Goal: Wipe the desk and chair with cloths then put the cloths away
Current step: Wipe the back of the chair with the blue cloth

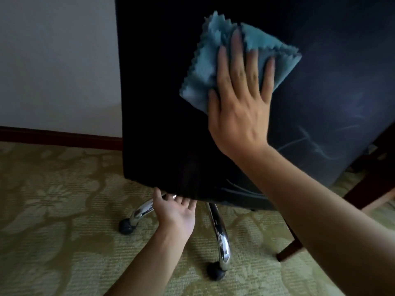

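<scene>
Right hand (pixel 239 103) is reaching up from 5 o'clock, palm flat, fingers (pixel 237 45) spread apart and pressing a blue cloth (pixel 205 67) against the black chair back (pixel 160 103). Left hand (pixel 175 210) is reaching in from 7 o'clock, palm up, fingers loosely apart, touching the chair back's bottom edge above the chrome base (pixel 220 238) on the carpet (pixel 53 221).

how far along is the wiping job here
Midway, at the chair. Streaks on the black chair back suggest part is wiped. The right hand presses the blue cloth flat against it; the left hand steadies its bottom edge. Putting the cloth away remains; the desk is out of view.
</scene>
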The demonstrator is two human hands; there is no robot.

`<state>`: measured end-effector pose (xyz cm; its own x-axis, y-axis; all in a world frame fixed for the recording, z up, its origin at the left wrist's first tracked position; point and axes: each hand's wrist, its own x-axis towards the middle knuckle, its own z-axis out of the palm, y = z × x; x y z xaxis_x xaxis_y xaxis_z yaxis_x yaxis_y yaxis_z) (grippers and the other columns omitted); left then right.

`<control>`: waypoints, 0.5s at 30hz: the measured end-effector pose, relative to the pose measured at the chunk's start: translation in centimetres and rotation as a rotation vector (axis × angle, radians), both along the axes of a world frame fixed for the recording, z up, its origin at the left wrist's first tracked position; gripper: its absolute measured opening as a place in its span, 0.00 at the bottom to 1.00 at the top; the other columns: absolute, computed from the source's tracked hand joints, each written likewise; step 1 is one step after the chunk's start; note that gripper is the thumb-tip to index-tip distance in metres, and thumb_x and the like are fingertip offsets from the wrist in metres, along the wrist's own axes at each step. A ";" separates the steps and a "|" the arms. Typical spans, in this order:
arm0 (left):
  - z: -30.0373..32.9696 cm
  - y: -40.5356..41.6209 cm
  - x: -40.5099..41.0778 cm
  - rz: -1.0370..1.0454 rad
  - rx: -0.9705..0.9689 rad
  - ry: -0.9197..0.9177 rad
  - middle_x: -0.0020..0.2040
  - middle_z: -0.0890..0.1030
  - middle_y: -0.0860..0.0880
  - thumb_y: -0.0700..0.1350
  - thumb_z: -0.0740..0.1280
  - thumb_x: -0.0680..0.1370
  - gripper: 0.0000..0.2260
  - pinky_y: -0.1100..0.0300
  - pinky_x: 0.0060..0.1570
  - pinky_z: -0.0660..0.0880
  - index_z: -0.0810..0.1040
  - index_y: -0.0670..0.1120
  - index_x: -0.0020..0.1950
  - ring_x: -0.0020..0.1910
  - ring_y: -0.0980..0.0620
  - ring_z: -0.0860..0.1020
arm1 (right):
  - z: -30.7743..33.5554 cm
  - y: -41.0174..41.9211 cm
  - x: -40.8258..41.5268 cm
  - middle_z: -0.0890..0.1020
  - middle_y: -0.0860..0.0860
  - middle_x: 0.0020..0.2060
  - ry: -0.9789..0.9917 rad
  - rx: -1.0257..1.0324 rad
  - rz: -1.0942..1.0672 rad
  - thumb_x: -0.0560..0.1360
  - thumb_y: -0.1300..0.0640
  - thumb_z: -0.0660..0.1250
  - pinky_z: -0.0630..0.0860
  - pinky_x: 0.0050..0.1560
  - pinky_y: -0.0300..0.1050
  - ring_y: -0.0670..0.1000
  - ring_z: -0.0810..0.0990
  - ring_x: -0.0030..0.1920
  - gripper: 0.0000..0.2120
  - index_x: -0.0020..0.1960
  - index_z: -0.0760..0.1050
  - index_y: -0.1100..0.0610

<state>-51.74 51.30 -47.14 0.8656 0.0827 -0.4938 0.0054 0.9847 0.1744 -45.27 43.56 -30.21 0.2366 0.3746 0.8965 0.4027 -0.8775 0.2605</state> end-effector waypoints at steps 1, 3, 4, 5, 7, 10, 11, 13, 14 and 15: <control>0.1 0.1 0.0 0.000 -0.004 0.003 0.75 0.68 0.41 0.64 0.53 0.81 0.31 0.45 0.74 0.61 0.64 0.45 0.77 0.75 0.42 0.65 | -0.2 0.6 -0.1 0.62 0.61 0.76 0.014 0.007 0.015 0.82 0.53 0.58 0.48 0.77 0.62 0.62 0.59 0.77 0.26 0.76 0.62 0.63; 0.3 0.2 -0.1 -0.001 -0.018 0.032 0.76 0.66 0.41 0.64 0.53 0.81 0.32 0.44 0.75 0.59 0.62 0.44 0.78 0.76 0.42 0.63 | -3.6 0.4 -0.8 0.62 0.59 0.76 0.092 -0.108 0.050 0.81 0.53 0.60 0.48 0.77 0.62 0.61 0.57 0.77 0.26 0.76 0.63 0.62; 0.3 0.2 -0.2 -0.002 -0.024 0.033 0.76 0.65 0.41 0.64 0.53 0.81 0.32 0.44 0.75 0.58 0.61 0.43 0.78 0.77 0.42 0.62 | -6.2 -0.4 -1.1 0.63 0.58 0.76 0.138 -0.216 0.073 0.81 0.53 0.62 0.48 0.77 0.61 0.60 0.58 0.77 0.27 0.76 0.63 0.62; 0.3 0.2 -0.3 -0.008 -0.017 0.018 0.76 0.65 0.41 0.64 0.53 0.81 0.32 0.44 0.76 0.58 0.62 0.44 0.78 0.77 0.42 0.61 | -8.6 -1.5 -1.4 0.64 0.56 0.76 0.174 -0.327 0.078 0.80 0.54 0.63 0.49 0.77 0.59 0.58 0.59 0.77 0.27 0.76 0.63 0.61; 0.3 0.1 -0.7 -0.031 -0.004 -0.005 0.77 0.65 0.42 0.64 0.53 0.81 0.31 0.43 0.76 0.57 0.62 0.46 0.78 0.77 0.43 0.61 | -10.5 -4.1 -1.5 0.72 0.55 0.72 0.206 -0.477 0.042 0.79 0.54 0.64 0.51 0.77 0.57 0.56 0.65 0.73 0.26 0.75 0.65 0.61; 0.6 -0.2 -1.2 -0.029 0.015 0.012 0.77 0.64 0.42 0.64 0.54 0.81 0.32 0.43 0.76 0.57 0.60 0.47 0.79 0.77 0.42 0.61 | -6.5 -4.2 -0.9 0.78 0.57 0.64 0.126 -0.341 0.019 0.78 0.56 0.64 0.55 0.75 0.61 0.58 0.70 0.64 0.26 0.74 0.67 0.62; 0.6 -0.2 -1.3 -0.023 0.022 0.025 0.77 0.64 0.41 0.64 0.54 0.81 0.32 0.43 0.76 0.57 0.59 0.46 0.79 0.77 0.42 0.61 | -4.1 -3.6 -0.7 0.76 0.59 0.67 0.079 -0.245 0.008 0.79 0.55 0.63 0.55 0.75 0.63 0.60 0.71 0.65 0.25 0.74 0.67 0.63; 0.9 -0.5 -1.2 -0.021 0.055 0.019 0.77 0.65 0.41 0.63 0.53 0.82 0.31 0.43 0.76 0.58 0.60 0.46 0.79 0.76 0.42 0.62 | 0.8 -2.7 -0.3 0.68 0.60 0.73 -0.004 -0.078 -0.017 0.82 0.54 0.59 0.52 0.76 0.63 0.63 0.68 0.71 0.25 0.75 0.64 0.63; 0.7 -0.5 -1.3 -0.024 0.065 0.036 0.76 0.66 0.41 0.63 0.53 0.82 0.31 0.42 0.75 0.58 0.61 0.45 0.79 0.76 0.41 0.63 | 2.2 -2.3 -0.2 0.65 0.60 0.75 -0.017 -0.034 -0.021 0.82 0.53 0.57 0.50 0.76 0.63 0.63 0.64 0.74 0.25 0.76 0.63 0.63; 0.5 -0.5 -1.5 -0.031 0.070 0.055 0.76 0.66 0.41 0.62 0.53 0.82 0.30 0.42 0.75 0.58 0.61 0.45 0.78 0.76 0.41 0.63 | 2.9 -2.1 -0.1 0.63 0.60 0.76 -0.023 -0.013 -0.015 0.83 0.53 0.57 0.49 0.76 0.63 0.62 0.61 0.76 0.25 0.76 0.62 0.63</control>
<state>-53.23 50.75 -46.61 0.8400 0.0922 -0.5348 0.0471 0.9694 0.2410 -45.33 41.50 -27.30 0.2219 0.3834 0.8966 0.3838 -0.8796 0.2811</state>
